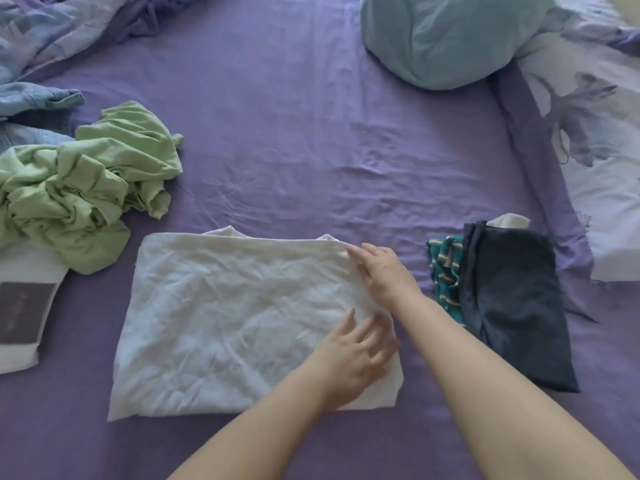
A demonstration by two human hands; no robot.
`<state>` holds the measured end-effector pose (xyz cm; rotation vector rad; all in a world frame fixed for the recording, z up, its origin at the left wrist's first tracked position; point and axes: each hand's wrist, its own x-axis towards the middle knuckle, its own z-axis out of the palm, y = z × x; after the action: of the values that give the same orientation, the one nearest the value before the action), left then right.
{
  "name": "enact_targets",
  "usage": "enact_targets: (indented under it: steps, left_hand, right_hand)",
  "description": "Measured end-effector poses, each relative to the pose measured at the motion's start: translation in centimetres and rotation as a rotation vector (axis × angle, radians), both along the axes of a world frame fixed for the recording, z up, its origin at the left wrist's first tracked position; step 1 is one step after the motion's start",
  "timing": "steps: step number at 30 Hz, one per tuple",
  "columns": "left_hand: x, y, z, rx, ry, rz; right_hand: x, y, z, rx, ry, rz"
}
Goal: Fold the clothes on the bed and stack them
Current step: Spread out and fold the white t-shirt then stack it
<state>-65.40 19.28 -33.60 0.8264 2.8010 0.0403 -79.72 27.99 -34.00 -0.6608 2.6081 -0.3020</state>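
Observation:
A white garment [225, 317] lies folded flat into a wide rectangle on the purple bed sheet [294, 140]. My left hand [356, 355] rests on its near right part with fingers spread. My right hand [381, 268] lies flat at its far right corner, fingertips on the top edge. To the right stands a stack of folded clothes: a dark navy piece [512, 303] on top, a teal striped piece [445, 271] and a white one [509, 220] peeking out beneath. A crumpled green garment [90, 188] lies at the left.
A light blue pillow [450, 39] sits at the far right, beside a floral pillow [595, 140]. Blue denim clothing [38, 102] and a bunched duvet [62, 26] lie at the far left. A white garment with a dark print [24, 306] lies at the left edge.

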Motion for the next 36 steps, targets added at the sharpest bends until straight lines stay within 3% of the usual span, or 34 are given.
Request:
enact_targets:
  steps: [4,9,13,16,19,26,29,33,36]
  left_hand:
    - [-1.4,1.5,-0.3,-0.111,-0.061,-0.336]
    - [-1.2,2.2,1.6,-0.128,-0.017,-0.320]
    - [-0.1,-0.6,4.5,-0.062,0.062,-0.227]
    - [1.5,-3.5,5.9,0.009,0.124,-0.161]
    - [3.4,-7.3,7.4,0.061,0.045,0.013]
    - [9.4,-15.3,6.7,0.079,-0.387,0.458]
    - [11.5,-16.9,5.4,0.213,-0.497,0.682]
    - [12.4,-15.9,3.9,0.562,-0.446,1.097]
    - [11.7,-15.3,3.4,0.617,-0.397,1.299]
  right_hand:
    - [0.2,-0.3,0.1,0.058,0.013,-0.014]
    - [0.8,-0.9,1.6,0.180,0.154,0.033]
    - [0.9,-1.1,3.6,0.041,-0.021,-0.074]
    - [1.1,-2.4,5.4,-0.171,-0.115,-0.120]
    - [2.3,-4.8,7.3,-0.339,-0.151,-0.059]
    - [6.0,-13.1,7.5,-0.395,-0.260,0.025]
    - [7.3,-16.4,6.5,-0.243,-0.328,0.204]
    - [8.4,-18.7,4.5,0.074,0.004,0.577]
    - [8.3,-20.0,3.8,0.176,0.104,0.719]
